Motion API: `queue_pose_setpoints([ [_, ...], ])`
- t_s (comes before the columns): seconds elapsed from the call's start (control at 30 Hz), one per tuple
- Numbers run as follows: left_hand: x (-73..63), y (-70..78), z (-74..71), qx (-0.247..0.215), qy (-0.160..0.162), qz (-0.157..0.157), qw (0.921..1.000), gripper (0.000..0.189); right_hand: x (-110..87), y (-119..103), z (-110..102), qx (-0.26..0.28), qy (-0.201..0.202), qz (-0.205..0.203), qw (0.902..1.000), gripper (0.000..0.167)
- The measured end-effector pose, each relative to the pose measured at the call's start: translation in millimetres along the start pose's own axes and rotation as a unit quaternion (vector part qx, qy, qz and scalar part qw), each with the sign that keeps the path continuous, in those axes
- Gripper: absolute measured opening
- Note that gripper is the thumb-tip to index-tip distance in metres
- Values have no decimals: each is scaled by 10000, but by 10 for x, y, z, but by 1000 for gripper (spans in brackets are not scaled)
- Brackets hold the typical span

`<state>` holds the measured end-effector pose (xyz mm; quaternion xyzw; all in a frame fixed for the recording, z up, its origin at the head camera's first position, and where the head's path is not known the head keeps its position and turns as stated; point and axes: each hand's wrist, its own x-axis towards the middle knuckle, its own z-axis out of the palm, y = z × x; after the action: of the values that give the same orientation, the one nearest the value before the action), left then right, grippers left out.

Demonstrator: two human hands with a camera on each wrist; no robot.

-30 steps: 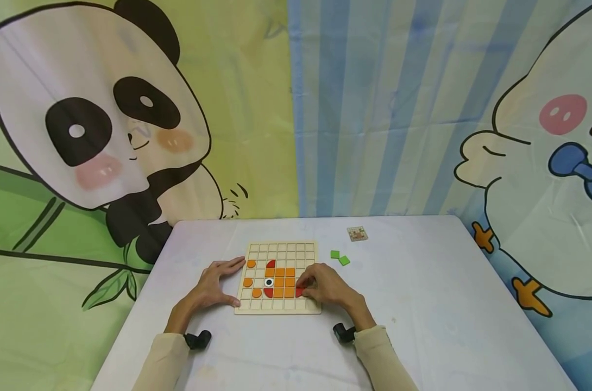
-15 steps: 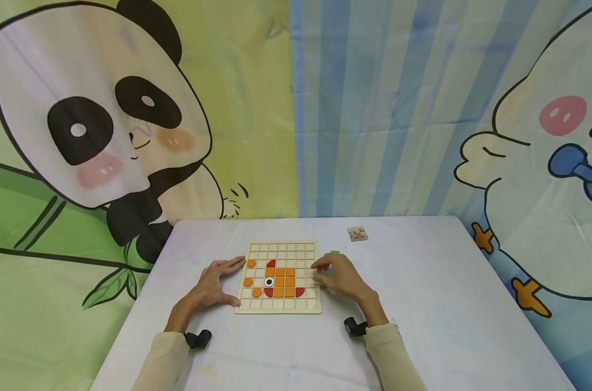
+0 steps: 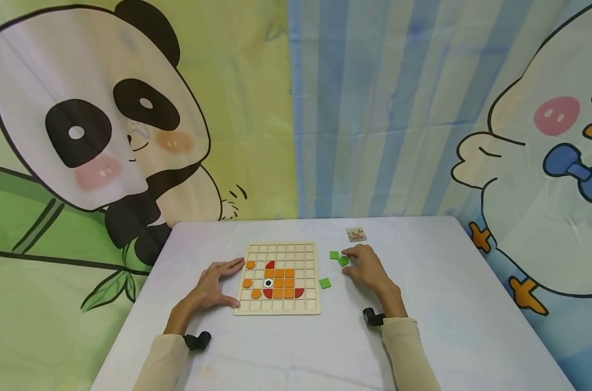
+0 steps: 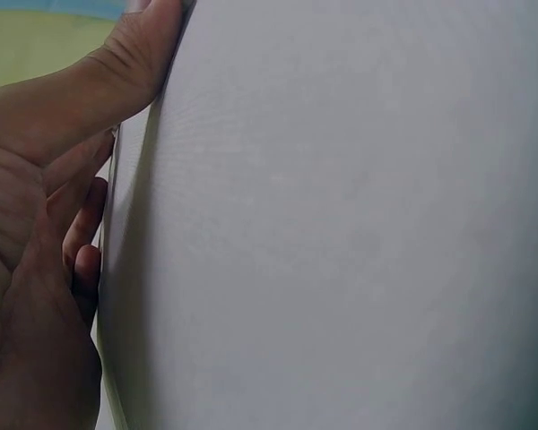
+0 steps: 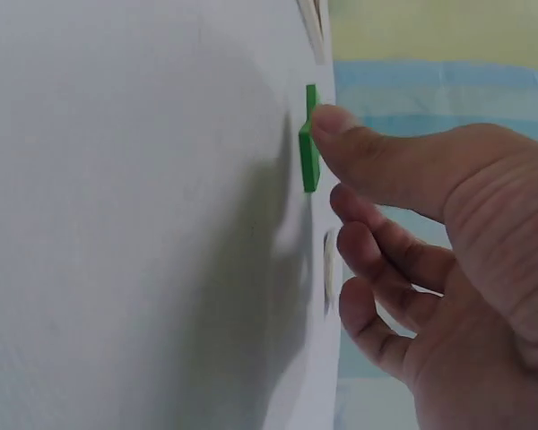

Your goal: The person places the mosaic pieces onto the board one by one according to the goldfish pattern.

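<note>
A wooden grid board [image 3: 306, 308] lies on the table with orange squares [image 3: 283, 283], round orange discs [image 3: 247, 283], red quarter-circle pieces [image 3: 299, 293] and a white eye tile [image 3: 268, 283] on it. Along the board's left edge rests my left hand [image 3: 209, 289], fingers and thumb spread apart. My right hand [image 3: 371, 270] is over a green square tile [image 3: 343, 261], its thumb and forefinger on either side with a gap between them. In the right wrist view the thumb overlaps the green tiles [image 5: 308, 161]; contact is unclear.
Another green tile [image 3: 334, 254] lies just left of the one by my right hand, and one more green tile [image 3: 325, 283] sits right of the board. A small patterned card [image 3: 356, 234] is farther back. White cloth covers the table [image 3: 276, 353].
My right hand has let go of the red quarter-circle at the board's lower right and moved right to the green tiles. A green tile beside the board is now uncovered. My left hand stays put.
</note>
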<state>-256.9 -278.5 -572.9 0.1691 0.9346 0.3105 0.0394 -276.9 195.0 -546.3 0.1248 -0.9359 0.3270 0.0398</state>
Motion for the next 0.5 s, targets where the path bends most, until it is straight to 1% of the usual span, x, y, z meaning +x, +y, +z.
queue_pose_setpoints([
  [0.17, -4, -8, 10, 2, 2, -35, 10000, 123, 25, 96, 29, -42, -57, -132, 9999, 41],
  [0.3, -10, -10, 13, 15, -24, -80, 10000, 123, 19, 104, 37, 33, -24, -207, 9998, 32],
  [0.4, -4, -8, 11, 7, -14, -79, 10000, 123, 8, 99, 29, 93, -41, -251, 9996, 30],
  [0.5, 0, -11, 11, 30, 19, -71, 10000, 123, 0, 93, 14, 148, -99, -180, 9997, 28],
])
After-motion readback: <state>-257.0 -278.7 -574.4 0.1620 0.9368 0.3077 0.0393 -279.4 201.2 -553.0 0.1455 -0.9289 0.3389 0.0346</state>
